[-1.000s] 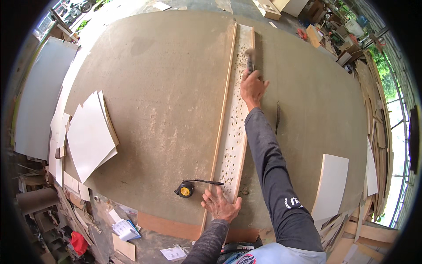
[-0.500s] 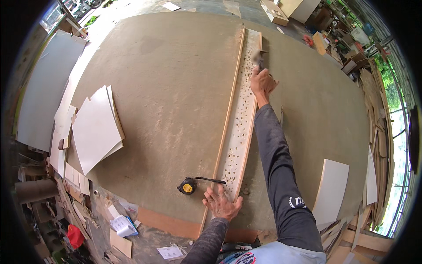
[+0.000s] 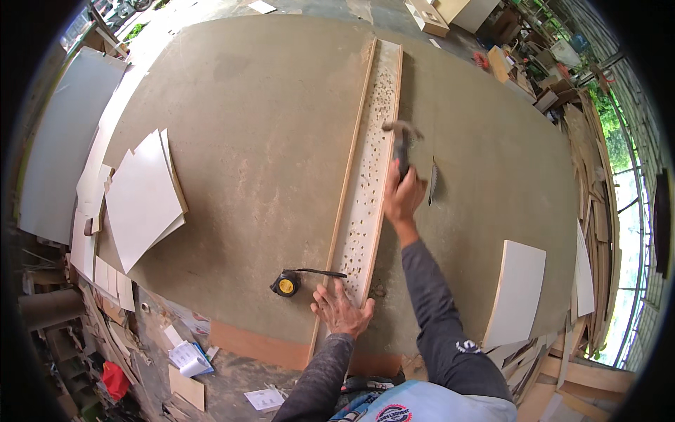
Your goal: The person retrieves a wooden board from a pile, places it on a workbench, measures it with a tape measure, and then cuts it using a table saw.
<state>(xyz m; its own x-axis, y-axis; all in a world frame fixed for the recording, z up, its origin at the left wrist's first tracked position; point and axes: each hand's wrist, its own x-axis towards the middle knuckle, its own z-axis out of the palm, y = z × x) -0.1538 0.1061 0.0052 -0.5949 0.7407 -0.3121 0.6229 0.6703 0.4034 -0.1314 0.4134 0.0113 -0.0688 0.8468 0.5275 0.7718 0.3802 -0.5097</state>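
Well, the right hand (image 3: 404, 195) is grasping a dark-handled claw hammer (image 3: 401, 149), perhaps just above the long, speckled white board (image 3: 363, 204) spanning the brown worktop (image 3: 246, 141) from near edge to far; the left hand (image 3: 342, 312), unclenched, is lying splayed across the board's near end.

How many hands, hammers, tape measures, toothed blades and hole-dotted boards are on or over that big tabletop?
Hands: 2 (left hand, right hand)
Hammer: 1
Tape measure: 1
Toothed blade: 1
Hole-dotted board: 1
Total: 6
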